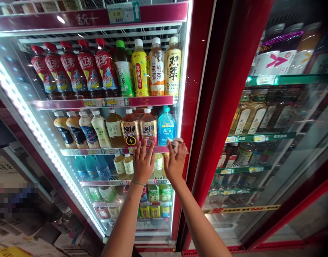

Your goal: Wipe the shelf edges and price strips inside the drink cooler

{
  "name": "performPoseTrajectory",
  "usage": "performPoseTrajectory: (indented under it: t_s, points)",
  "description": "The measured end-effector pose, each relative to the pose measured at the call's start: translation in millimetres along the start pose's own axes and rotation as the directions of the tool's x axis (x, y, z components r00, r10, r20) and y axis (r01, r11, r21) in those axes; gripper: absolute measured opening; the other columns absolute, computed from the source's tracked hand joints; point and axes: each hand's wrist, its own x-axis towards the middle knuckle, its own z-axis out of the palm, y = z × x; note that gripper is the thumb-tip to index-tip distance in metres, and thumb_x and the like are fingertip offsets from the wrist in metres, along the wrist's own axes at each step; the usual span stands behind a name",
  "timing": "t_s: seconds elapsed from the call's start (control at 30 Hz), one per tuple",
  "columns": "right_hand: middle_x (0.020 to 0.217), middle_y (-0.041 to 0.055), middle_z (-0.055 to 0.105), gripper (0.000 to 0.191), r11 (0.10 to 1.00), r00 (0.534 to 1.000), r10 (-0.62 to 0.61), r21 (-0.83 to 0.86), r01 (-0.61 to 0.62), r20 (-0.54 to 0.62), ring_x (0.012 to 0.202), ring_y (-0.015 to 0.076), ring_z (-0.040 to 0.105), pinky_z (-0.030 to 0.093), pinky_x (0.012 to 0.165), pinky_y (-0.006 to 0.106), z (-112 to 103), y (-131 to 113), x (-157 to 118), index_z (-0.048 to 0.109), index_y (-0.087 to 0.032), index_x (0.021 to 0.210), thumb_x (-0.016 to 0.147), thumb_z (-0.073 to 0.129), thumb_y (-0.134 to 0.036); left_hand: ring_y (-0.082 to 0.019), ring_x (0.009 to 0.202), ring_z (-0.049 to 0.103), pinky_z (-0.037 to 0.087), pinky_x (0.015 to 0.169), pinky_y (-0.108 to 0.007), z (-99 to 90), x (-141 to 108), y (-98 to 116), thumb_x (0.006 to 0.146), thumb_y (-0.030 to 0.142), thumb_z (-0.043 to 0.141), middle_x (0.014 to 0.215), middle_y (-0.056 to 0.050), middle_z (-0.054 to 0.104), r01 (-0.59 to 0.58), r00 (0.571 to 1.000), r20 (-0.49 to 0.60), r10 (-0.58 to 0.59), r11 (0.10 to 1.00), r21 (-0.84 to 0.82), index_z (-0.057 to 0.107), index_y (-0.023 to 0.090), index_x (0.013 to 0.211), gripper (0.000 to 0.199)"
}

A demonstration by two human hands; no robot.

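Observation:
My left hand point(144, 162) is open, its fingers stretched up over the shelf edge strip, just below two brown energy drink bottles point(130, 128). Whether it touches the strip I cannot tell. My right hand point(176, 160) holds a crumpled whitish cloth point(177, 144) at the right end of the same shelf edge point(91, 151). Right above the cloth stands a bright blue bottle point(166, 125). Pale-capped coffee-coloured bottles point(63, 130) line the left part of this shelf.
Red tea bottles point(83, 67) and other drinks fill the upper shelf. Light blue bottles point(102, 167) sit on the shelf below. A bright light strip point(46, 150) runs along the left side. To the right is a red frame point(228, 117) beside another cooler with bottles.

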Motion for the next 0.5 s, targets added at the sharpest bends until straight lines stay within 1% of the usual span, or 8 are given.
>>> performPoseTrajectory:
  t_s: [0.07,0.13,0.17,0.27,0.33,0.37,0.43,0.5]
  points:
    - [0.178,0.0035,0.005,0.074,0.993,0.991,-0.117,0.020,0.116,0.060,0.164,0.0312,0.011,0.032,0.128,0.054,0.3,-0.3,1.6,0.008,-0.036,0.168,0.106,0.048,-0.036,-0.029,0.161,0.019,0.021,0.133,-0.051,0.2,-0.1,0.0,0.099,0.023,0.062,0.173,-0.005,0.022,0.004,1.000,0.001,-0.004,1.000,-0.010,0.025,0.031,0.165,0.077]
    - [0.178,0.0031,0.009,0.075,0.989,0.984,-0.149,0.016,0.148,0.096,0.163,0.0310,0.015,0.031,0.128,0.054,-1.5,4.2,8.5,0.007,-0.039,0.167,0.105,0.049,-0.037,-0.029,0.161,0.020,0.021,0.133,-0.051,0.3,-0.3,-0.2,0.099,0.023,0.062,0.173,-0.005,0.021,0.007,1.000,0.004,-0.007,1.000,-0.019,0.025,0.032,0.165,0.077]
    - [0.178,0.0036,0.010,0.076,0.993,0.989,-0.116,0.003,0.117,0.094,0.163,0.0317,0.016,0.030,0.128,0.055,-2.8,7.2,11.3,0.006,-0.039,0.167,0.105,0.049,-0.036,-0.029,0.161,0.020,0.021,0.133,-0.051,0.5,-0.4,-0.4,0.099,0.024,0.062,0.173,-0.004,0.021,0.007,1.000,0.005,-0.007,1.000,-0.022,0.025,0.032,0.165,0.077]
    - [0.178,0.0073,0.004,0.076,0.998,0.997,0.048,-0.031,-0.046,0.054,0.163,0.0358,0.013,0.031,0.126,0.061,-5.6,10.4,8.6,0.003,-0.037,0.167,0.106,0.047,-0.035,-0.029,0.161,0.020,0.020,0.133,-0.051,1.5,-0.7,-0.6,0.099,0.025,0.063,0.173,-0.004,0.021,0.006,1.000,0.001,-0.006,1.000,-0.028,0.024,0.033,0.165,0.077]
    - [0.178,0.0087,0.001,0.077,0.996,0.995,0.082,-0.024,-0.080,0.065,0.163,0.0372,0.011,0.032,0.125,0.062,-5.3,5.3,1.5,0.002,-0.034,0.168,0.106,0.047,-0.035,-0.029,0.161,0.019,0.019,0.133,-0.051,2.4,-0.8,-0.3,0.099,0.025,0.062,0.173,-0.004,0.020,0.005,1.000,-0.004,-0.005,1.000,-0.023,0.023,0.033,0.166,0.077]
    - [0.178,0.0083,0.002,0.077,0.999,0.995,0.052,-0.010,-0.051,0.086,0.163,0.0366,0.011,0.032,0.125,0.061,-4.8,2.1,-0.5,0.002,-0.034,0.168,0.105,0.047,-0.036,-0.029,0.162,0.018,0.019,0.133,-0.051,2.8,-0.8,0.0,0.099,0.025,0.062,0.173,-0.004,0.020,0.006,1.000,-0.008,-0.006,1.000,-0.019,0.023,0.032,0.166,0.077]
    - [0.178,0.0056,0.008,0.077,0.998,0.989,-0.062,0.024,0.060,0.131,0.163,0.0337,0.013,0.030,0.128,0.057,-4.1,-1.8,1.9,0.004,-0.037,0.168,0.105,0.049,-0.038,-0.028,0.162,0.018,0.019,0.134,-0.051,2.7,-0.7,0.4,0.099,0.023,0.061,0.174,-0.004,0.019,0.007,1.000,-0.014,-0.008,1.000,-0.013,0.024,0.032,0.165,0.077]
    - [0.178,0.0039,0.012,0.076,0.994,0.985,-0.104,0.029,0.101,0.140,0.163,0.0318,0.014,0.028,0.129,0.054,-4.8,0.5,9.9,0.007,-0.038,0.167,0.105,0.050,-0.040,-0.028,0.162,0.018,0.019,0.133,-0.051,1.9,-0.6,0.7,0.099,0.022,0.061,0.173,-0.004,0.020,0.011,1.000,-0.011,-0.011,1.000,-0.014,0.025,0.032,0.165,0.076]
